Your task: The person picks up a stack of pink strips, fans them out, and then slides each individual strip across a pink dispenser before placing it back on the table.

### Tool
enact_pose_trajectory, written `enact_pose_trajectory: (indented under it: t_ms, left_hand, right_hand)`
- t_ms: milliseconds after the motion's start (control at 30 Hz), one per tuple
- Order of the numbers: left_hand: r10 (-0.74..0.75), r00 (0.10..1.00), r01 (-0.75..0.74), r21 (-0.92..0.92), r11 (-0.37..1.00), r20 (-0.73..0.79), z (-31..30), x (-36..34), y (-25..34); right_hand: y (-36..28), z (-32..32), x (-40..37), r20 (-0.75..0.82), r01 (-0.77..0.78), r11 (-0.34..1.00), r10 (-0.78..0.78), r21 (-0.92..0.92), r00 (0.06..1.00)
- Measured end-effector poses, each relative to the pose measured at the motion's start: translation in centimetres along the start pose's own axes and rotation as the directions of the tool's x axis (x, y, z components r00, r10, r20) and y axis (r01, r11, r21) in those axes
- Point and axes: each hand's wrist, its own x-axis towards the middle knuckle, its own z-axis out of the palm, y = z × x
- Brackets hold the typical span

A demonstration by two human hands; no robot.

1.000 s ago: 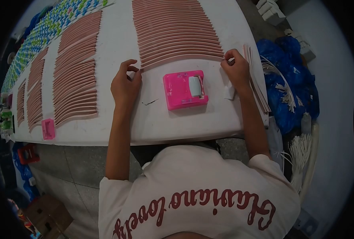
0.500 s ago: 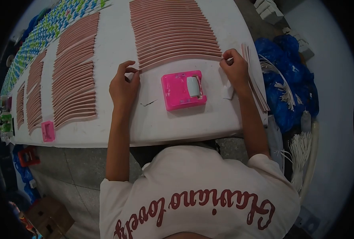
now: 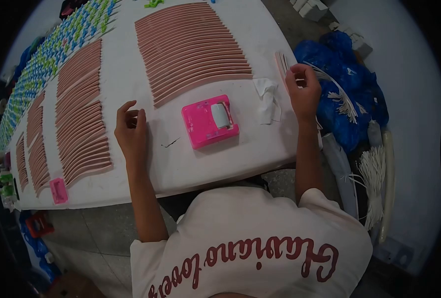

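Note:
My left hand (image 3: 130, 128) hovers over the white tabletop, left of a pink dispenser-like box (image 3: 198, 121) with a pale roller (image 3: 221, 115). Its fingers are loosely bent, thumb apart, holding nothing. To its upper right lies a row of curved, pinkish-brown strips (image 3: 193, 49) laid side by side. At the table's right edge, my right hand (image 3: 305, 97) has its fingers curled, thumb and fingertips brought together by a bundle of long pale strips (image 3: 281, 63). Whether a strip is pinched between them is hidden.
More pinkish strips (image 3: 84, 109) lie in groups on the left. A crumpled white tissue (image 3: 266, 99) and a small pink tray (image 3: 58, 191) rest on the table (image 3: 220, 166). Blue-and-green pieces (image 3: 61, 54) cover the far left. Blue plastic bags (image 3: 339, 49) stand at right.
Both hands have left the ends of the nearest strip in the middle row. My right hand has moved right to the pale bundle; my left has drawn back toward me. The camera view has shifted.

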Motion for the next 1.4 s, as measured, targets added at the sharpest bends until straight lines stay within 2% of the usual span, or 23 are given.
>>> enact_pose_trajectory:
  t_ms: [67,100,167,367,533,600,667,733,800,833,867,900,933,967,1000,1067,1133,1200,1267,1333,1400]
  left_hand:
    - [0.014,1.000,-0.014,-0.016,1.000,0.001,-0.2,0.0,-0.3]
    - [0.025,1.000,-0.025,-0.032,0.999,-0.002,-0.2,0.1,-0.4]
    - [0.050,0.999,-0.051,-0.048,0.998,-0.004,-0.1,0.3,-1.2]
    - [0.112,0.994,-0.113,-0.060,0.992,-0.018,0.0,0.1,-1.5]
    - [0.145,0.989,-0.145,-0.037,0.989,-0.028,-0.7,-0.2,-0.5]
    - [0.225,0.974,-0.225,-0.098,0.969,-0.018,-1.0,-0.4,0.1]
    - [0.222,0.975,-0.221,-0.135,0.966,-0.004,-1.0,-1.3,1.0]
    - [0.214,0.977,-0.210,-0.169,0.963,0.002,-1.0,-2.1,2.2]
    - [0.235,0.963,-0.195,-0.261,0.946,0.131,-1.1,-2.9,3.3]
    - [0.215,0.970,-0.181,-0.258,0.949,0.112,-1.2,-3.4,4.1]
    - [0.192,0.953,-0.111,-0.319,0.941,0.235,-1.3,-3.8,5.0]
    - [0.177,0.918,-0.034,-0.374,0.927,0.354,-1.2,-4.1,5.9]
    - [0.157,0.927,-0.019,-0.377,0.926,0.340,-1.1,-4.4,6.7]
    - [0.179,0.886,0.038,-0.452,0.891,0.428,-1.0,-4.6,7.5]
    - [0.214,0.834,0.099,-0.519,0.849,0.508,-0.9,-4.7,7.8]
    - [0.205,0.855,0.139,-0.591,0.794,0.476,-0.9,-4.3,7.0]
    - [0.200,0.874,0.168,-0.661,0.731,0.443,-1.4,-3.8,5.8]
    - [0.219,0.938,0.071,-0.768,0.637,0.268,-2.2,-3.5,4.8]
    - [0.231,0.947,0.025,-0.770,0.637,0.222,-3.3,-3.2,4.5]
    - [0.268,0.959,-0.050,-0.869,0.493,0.096,-4.3,-3.0,3.8]
    - [0.202,0.979,-0.072,-0.885,0.460,0.025,-5.5,-2.5,2.7]
  right_hand:
    - [-0.1,-2.1,-0.7,0.154,-0.058,0.928,0.122,-0.369,0.981]
    - [0.2,-2.8,-1.3,0.149,-0.064,0.925,0.128,-0.375,0.981]
    - [1.4,-3.7,-2.6,0.235,-0.124,0.800,0.314,-0.587,0.920]
    - [2.1,-4.8,-2.9,0.262,-0.139,0.774,0.369,-0.618,0.892]
    - [1.9,-4.8,-2.8,0.253,-0.127,0.778,0.348,-0.616,0.903]
    - [2.2,-4.9,-3.1,0.254,-0.113,0.781,0.331,-0.614,0.909]
    - [2.4,-4.9,-3.3,0.198,-0.095,0.800,0.259,-0.593,0.945]
    - [0.9,-5.3,-3.2,0.169,-0.127,0.805,0.271,-0.579,0.948]
    - [-1.4,-5.5,-3.0,0.161,-0.141,0.816,0.275,-0.561,0.948]
    - [-2.9,-5.7,-3.0,0.138,-0.151,0.889,0.231,-0.433,0.963]
    - [-4.5,-5.8,-3.1,0.113,-0.154,0.943,0.195,-0.296,0.974]
    - [-6.3,-5.7,-3.4,0.141,-0.138,0.945,0.186,-0.298,0.972]
    - [-8.2,-5.5,-4.0,0.238,-0.124,0.988,0.143,-0.092,0.961]
    - [-9.6,-5.2,-4.4,0.321,-0.129,0.985,0.086,0.117,0.943]
    - [-10.5,-4.7,-4.7,0.337,-0.124,0.986,0.079,0.113,0.938]
    - [-11.8,-4.0,-5.1,0.539,0.174,0.973,-0.229,0.152,0.810]
    - [-12.2,-3.0,-5.1,0.589,0.211,0.962,-0.273,0.173,0.760]
    - [-12.3,-2.3,-4.8,0.639,0.245,0.949,-0.316,0.200,0.701]
    - [-12.4,-1.6,-4.4,0.673,0.211,0.950,-0.311,0.229,0.671]
    - [-12.4,-1.1,-3.9,0.700,0.253,0.942,-0.332,0.219,0.632]
    - [-12.3,-0.8,-3.1,0.725,0.294,0.932,-0.351,0.211,0.593]
